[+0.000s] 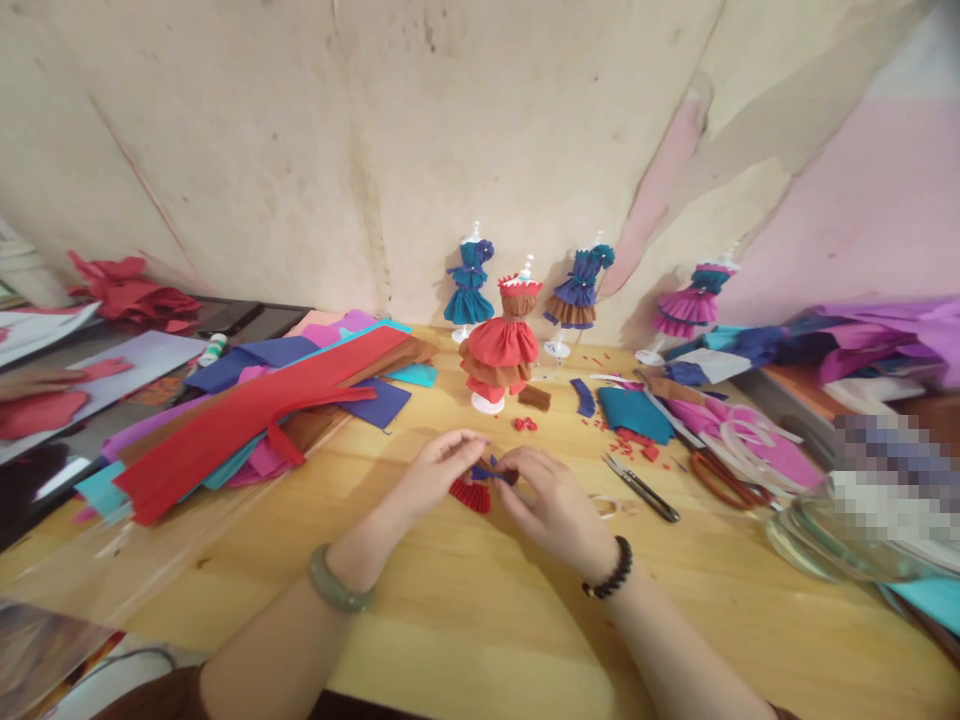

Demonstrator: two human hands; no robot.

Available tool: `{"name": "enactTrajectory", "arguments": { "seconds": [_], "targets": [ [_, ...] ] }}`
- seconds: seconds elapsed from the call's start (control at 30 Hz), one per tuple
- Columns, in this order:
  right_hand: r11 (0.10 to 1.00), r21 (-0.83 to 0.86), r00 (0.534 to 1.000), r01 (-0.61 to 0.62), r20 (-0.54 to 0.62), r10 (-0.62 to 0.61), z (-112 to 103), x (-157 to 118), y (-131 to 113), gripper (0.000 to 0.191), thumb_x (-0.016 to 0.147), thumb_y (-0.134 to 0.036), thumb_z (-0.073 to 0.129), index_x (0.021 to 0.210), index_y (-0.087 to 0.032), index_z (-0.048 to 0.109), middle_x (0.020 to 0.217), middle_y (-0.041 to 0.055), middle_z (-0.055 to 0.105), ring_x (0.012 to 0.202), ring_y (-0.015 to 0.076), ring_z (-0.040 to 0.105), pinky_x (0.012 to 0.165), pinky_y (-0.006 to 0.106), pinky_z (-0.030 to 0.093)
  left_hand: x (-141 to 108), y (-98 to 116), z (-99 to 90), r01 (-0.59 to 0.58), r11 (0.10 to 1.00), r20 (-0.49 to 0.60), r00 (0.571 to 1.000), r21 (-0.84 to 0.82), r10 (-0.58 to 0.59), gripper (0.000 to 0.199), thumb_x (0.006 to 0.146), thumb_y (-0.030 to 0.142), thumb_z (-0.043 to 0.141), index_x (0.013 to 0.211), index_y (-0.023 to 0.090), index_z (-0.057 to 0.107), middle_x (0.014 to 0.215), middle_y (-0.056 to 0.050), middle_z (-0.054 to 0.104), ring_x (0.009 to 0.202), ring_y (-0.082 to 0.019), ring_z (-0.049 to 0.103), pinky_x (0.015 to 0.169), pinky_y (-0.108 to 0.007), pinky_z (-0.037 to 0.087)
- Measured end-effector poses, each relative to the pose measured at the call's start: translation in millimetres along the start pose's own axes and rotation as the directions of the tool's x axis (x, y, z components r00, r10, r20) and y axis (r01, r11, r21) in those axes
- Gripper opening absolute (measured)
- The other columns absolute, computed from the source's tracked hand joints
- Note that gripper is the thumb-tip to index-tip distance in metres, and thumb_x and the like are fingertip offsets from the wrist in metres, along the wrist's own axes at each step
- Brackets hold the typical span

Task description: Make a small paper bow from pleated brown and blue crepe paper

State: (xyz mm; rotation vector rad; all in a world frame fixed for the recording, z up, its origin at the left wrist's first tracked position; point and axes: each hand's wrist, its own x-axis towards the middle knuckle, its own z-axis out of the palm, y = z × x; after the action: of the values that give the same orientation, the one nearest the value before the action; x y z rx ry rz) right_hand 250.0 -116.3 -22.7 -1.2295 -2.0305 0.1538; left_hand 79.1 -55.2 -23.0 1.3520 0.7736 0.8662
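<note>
My left hand point(444, 466) and my right hand point(546, 505) meet over the middle of the table, fingers pinched close together. Between them is a small piece of blue crepe paper point(489, 473), gripped by the fingertips of both. Just under the left fingers shows a pleated red paper fan point(472, 494); whether it touches the blue piece I cannot tell. Straight ahead stands a miniature dress form in a red and brown paper dress point(500, 345). Near its base lie small red paper bits point(526, 424) and a brown paper piece point(535, 398).
Thread snips point(641, 488) and orange-handled scissors point(731, 482) lie right of my hands, near a glass bowl point(806, 540). Three other dressed forms, one in teal point(469, 285), stand along the wall. Stacked crepe paper point(255, 420) covers the left; another person's hand point(37, 383) is beyond it.
</note>
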Motion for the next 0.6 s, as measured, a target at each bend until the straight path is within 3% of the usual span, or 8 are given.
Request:
{"name": "enactTrajectory", "arguments": {
  "seconds": [0.07, 0.13, 0.23, 0.3, 0.43, 0.6],
  "targets": [
    [1.0, -0.014, 1.0, -0.001, 0.0, 0.001, -0.6, 0.6, 0.0, 0.008, 0.086, -0.014, 0.052, 0.089, -0.019, 0.058, 0.079, 0.0054, 0.065, 0.073, 0.0183, 0.06, 0.068, 0.031, 0.047, -1.4, 2.7, -2.7, -0.046, 0.995, -0.06, 0.997, 0.084, 0.051, 0.039, 0.085, 0.051, 0.055, 0.104, 0.017, 0.062, 0.094, -0.007, 0.068, 0.09, -0.02, 0.064, 0.08, -0.032, 0.049],
    [1.0, -0.021, 1.0, 0.003, -0.002, -0.003, -0.8, 1.0, 0.6, 0.007, 0.087, -0.016, 0.052, 0.088, -0.019, 0.058, 0.078, 0.0054, 0.065, 0.072, 0.0183, 0.06, 0.069, 0.031, 0.047, -3.4, 4.3, -4.2, -0.151, 0.952, -0.072, 0.982, 0.268, 0.176, 0.036, 0.083, 0.043, 0.059, 0.11, 0.018, 0.06, 0.103, -0.008, 0.068, 0.099, -0.022, 0.063, 0.086, -0.036, 0.049],
    [1.0, -0.019, 1.0, 0.011, -0.012, -0.011, -0.6, 1.1, 2.5, 0.006, 0.087, -0.018, 0.053, 0.089, -0.019, 0.058, 0.08, 0.0057, 0.066, 0.072, 0.0184, 0.06, 0.069, 0.032, 0.047, -6.4, 3.5, -3.8, -0.398, 0.728, 0.111, 0.905, 0.558, 0.41, 0.031, 0.076, 0.023, 0.066, 0.106, 0.02, 0.064, 0.11, -0.009, 0.066, 0.109, -0.024, 0.058, 0.097, -0.041, 0.044],
    [0.999, -0.028, 1.0, 0.015, -0.002, -0.015, -0.6, 1.1, 3.5, 0.006, 0.087, -0.018, 0.054, 0.089, -0.019, 0.059, 0.081, 0.0061, 0.067, 0.073, 0.0185, 0.061, 0.069, 0.032, 0.047, -7.3, 1.3, -2.8, -0.508, 0.579, 0.237, 0.845, 0.638, 0.48, 0.029, 0.074, 0.014, 0.064, 0.102, 0.02, 0.066, 0.107, -0.008, 0.067, 0.113, -0.024, 0.056, 0.099, -0.042, 0.043],
    [0.998, -0.056, 1.0, 0.004, 0.018, -0.003, -1.0, 1.5, 3.7, 0.006, 0.087, -0.019, 0.055, 0.088, -0.019, 0.06, 0.079, 0.0061, 0.067, 0.072, 0.0186, 0.061, 0.069, 0.032, 0.046, -5.9, -3.1, -3.0, -0.549, 0.453, 0.279, 0.798, 0.703, 0.534, 0.027, 0.074, 0.009, 0.061, 0.099, 0.019, 0.067, 0.102, -0.009, 0.069, 0.111, -0.025, 0.056, 0.096, -0.044, 0.046],
    [0.998, -0.062, 0.999, -0.029, 0.019, 0.03, 0.3, 1.3, 1.6, 0.008, 0.088, -0.022, 0.055, 0.086, -0.018, 0.062, 0.081, 0.0064, 0.068, 0.075, 0.019, 0.062, 0.072, 0.032, 0.046, -3.4, -2.4, -5.0, -0.581, 0.386, 0.306, 0.759, 0.716, 0.574, 0.019, 0.078, 0.009, 0.059, 0.091, 0.019, 0.069, 0.092, -0.008, 0.071, 0.104, -0.025, 0.059, 0.092, -0.045, 0.047]
  ]
}}
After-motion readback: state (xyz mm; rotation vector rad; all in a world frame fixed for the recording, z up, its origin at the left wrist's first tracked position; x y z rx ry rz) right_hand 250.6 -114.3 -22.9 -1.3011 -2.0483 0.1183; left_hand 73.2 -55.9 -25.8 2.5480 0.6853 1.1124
